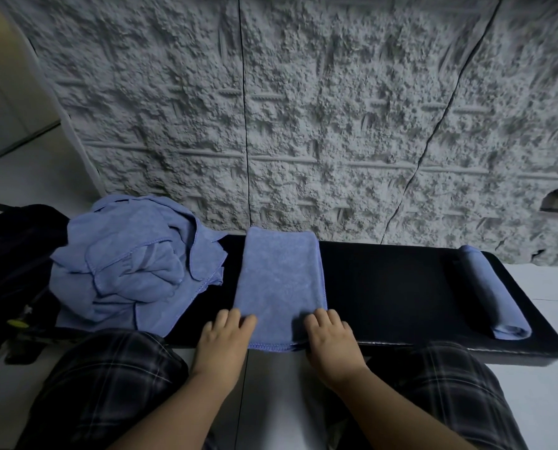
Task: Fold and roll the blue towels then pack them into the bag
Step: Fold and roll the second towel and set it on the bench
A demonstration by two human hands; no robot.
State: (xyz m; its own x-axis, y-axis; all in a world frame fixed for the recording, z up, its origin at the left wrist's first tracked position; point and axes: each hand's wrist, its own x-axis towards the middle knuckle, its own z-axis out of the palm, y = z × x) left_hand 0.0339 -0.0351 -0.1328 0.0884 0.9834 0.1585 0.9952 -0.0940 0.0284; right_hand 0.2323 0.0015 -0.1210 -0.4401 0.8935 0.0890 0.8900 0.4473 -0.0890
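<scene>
Head view puts the folded blue towel (279, 284) in front of you, lying as a long strip across the black padded worktop (384, 287), its near hemmed edge just over the worktop's front lip. Your left hand (220, 339) rests on the near left corner and your right hand (331, 337) on the near right corner, fingers laid over the cloth and lightly bent; whether the thumbs are tucked under the hem you cannot tell from here.

Expect this towel to be light, soft and limp, with a plush nap that grips itself rather than slides. It will not hold a shape unless you keep it taut, so take it at both near corners together and keep even tension across the width, or the roll may go cone-shaped.

To your left, the loose pile of towels (131, 264) lies crumpled, partly against the dark bag (11, 254). At the far right end of the worktop, one rolled towel (491, 297) lies finished, well apart from your hands.
</scene>
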